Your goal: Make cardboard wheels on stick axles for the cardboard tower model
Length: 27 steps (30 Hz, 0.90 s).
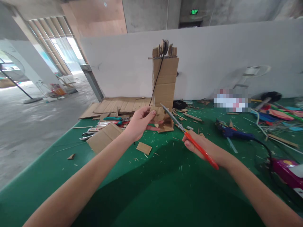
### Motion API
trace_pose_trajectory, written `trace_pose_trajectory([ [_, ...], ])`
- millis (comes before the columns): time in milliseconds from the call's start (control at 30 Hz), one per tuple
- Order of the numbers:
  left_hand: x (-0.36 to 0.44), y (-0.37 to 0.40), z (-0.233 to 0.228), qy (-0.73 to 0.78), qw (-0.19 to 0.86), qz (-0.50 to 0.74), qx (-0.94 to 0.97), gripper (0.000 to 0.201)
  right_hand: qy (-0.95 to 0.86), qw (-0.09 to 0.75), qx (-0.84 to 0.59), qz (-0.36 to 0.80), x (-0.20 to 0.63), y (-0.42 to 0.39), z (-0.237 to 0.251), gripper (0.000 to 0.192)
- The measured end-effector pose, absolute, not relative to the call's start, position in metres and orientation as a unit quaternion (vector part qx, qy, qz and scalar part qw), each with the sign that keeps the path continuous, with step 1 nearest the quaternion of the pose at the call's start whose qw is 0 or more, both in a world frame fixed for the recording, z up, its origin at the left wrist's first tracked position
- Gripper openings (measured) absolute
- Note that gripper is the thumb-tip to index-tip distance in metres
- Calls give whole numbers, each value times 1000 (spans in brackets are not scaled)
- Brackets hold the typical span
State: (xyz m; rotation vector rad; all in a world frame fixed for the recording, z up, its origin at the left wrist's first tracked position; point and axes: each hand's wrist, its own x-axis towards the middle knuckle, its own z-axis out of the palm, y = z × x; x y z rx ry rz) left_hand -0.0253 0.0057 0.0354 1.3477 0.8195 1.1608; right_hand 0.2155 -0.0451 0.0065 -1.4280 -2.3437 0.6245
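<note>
My left hand [139, 123] holds a small piece of cardboard [158, 114] up above the green table [47, 176]. My right hand [201, 146] grips red-handled scissors [189, 137], whose metal blades point up and left toward the cardboard piece, their tips close to its right edge. Just behind both stands a tall cardboard tower [165, 80] with a round wheel on top and a black cord hanging down its front.
Flat cardboard sheets [118, 105] lie at the back left, loose scraps [144, 148] and a cardboard block [104, 137] near my left arm. A blue glue gun [233, 133] with a black cable, a purple object [287, 171] and coloured sticks fill the right. A white partition [236, 56] backs the table.
</note>
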Motion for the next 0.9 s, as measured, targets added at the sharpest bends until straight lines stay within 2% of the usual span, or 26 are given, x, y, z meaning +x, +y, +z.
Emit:
trace_pose_trajectory([
  [300,-23,3,35,353,535,473,605,21,-822,158,-501,219,215,-43,1,38],
  [900,-17,0,34,357,545,494,577,20,-813,157,-544,140,208,-41,0,39],
])
